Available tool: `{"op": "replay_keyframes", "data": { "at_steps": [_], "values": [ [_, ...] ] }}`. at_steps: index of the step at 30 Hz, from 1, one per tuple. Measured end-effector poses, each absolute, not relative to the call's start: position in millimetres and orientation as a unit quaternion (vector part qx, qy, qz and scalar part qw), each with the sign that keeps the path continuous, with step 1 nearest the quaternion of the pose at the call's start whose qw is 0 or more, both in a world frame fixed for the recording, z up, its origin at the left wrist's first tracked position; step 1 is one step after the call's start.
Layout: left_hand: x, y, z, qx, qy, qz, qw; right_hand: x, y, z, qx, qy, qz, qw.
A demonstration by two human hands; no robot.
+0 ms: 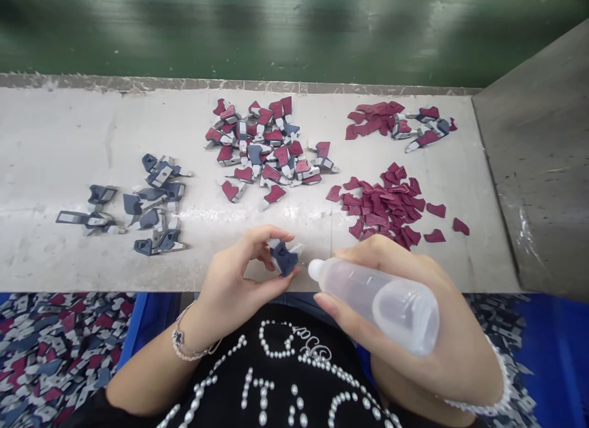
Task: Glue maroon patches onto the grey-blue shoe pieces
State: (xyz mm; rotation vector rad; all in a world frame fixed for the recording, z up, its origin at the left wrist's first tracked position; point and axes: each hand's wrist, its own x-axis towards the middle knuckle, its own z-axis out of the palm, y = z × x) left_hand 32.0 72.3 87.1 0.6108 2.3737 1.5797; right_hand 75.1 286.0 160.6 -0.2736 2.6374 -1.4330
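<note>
Between the thumb and fingers of my left hand (243,271) is a small dark blue and grey plastic part (284,257), held just over the worktable's front edge. My right hand (409,293) grips a translucent squeeze bottle (380,302), lying on its side in my grasp. Its white tip points left at the part, with a small gap between them. Just beyond the right hand lies a pile of flat maroon pieces (381,204). Farther off, in the middle, several parts with maroon faces (264,146) are heaped together. Plain blue and grey parts (151,204) lie to the left.
At the back right, more maroon pieces (372,118) lie beside several parts (426,129). A metal panel (538,152) bounds the right side and a green wall (257,38) the back. Below the table edge stand blue bins, one filled with mixed parts (59,354).
</note>
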Motion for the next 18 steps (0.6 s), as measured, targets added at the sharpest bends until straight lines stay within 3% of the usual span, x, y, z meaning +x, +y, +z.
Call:
{"op": "replay_keyframes", "data": {
  "at_steps": [18],
  "values": [
    [31.1, 73.6, 88.2, 0.192, 0.762, 0.600, 0.149, 74.2, 286.3, 163.1, -0.075, 0.881, -0.467, 0.018]
  ]
}}
